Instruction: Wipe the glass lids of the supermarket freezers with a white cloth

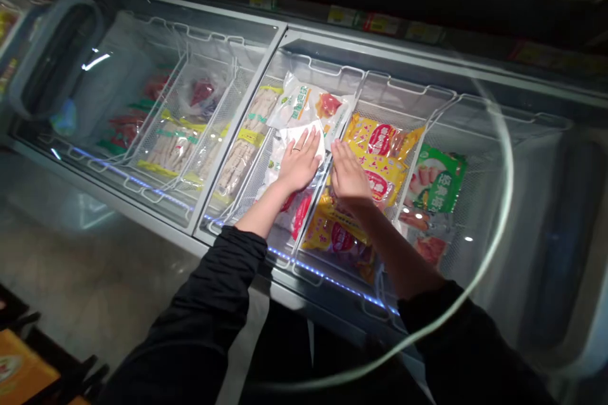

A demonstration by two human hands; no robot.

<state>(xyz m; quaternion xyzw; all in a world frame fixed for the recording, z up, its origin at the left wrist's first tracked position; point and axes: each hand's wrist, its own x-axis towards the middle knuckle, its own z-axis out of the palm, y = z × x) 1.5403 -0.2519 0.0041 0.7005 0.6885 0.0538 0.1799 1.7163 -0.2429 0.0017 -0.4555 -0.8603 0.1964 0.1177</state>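
I reach with both arms into an open chest freezer (285,35). My left hand (300,161), a ring on one finger, lies flat with fingers apart on a white frozen-food packet (304,136) in a wire basket. Behind it rests another white packet (306,104) with green print and a red picture. My right hand (349,174) lies flat beside it, fingers stretched out, over the wire divider and the edge of a yellow and red packet (382,139). More yellow packets (332,234) lie under my right forearm.
A green packet (434,180) lies in the basket to the right. Left baskets under a glass lid (142,95) hold pale packets with yellow-green bands (173,145). A shelf with price tags (380,24) runs above. Floor (95,266) lies below left.
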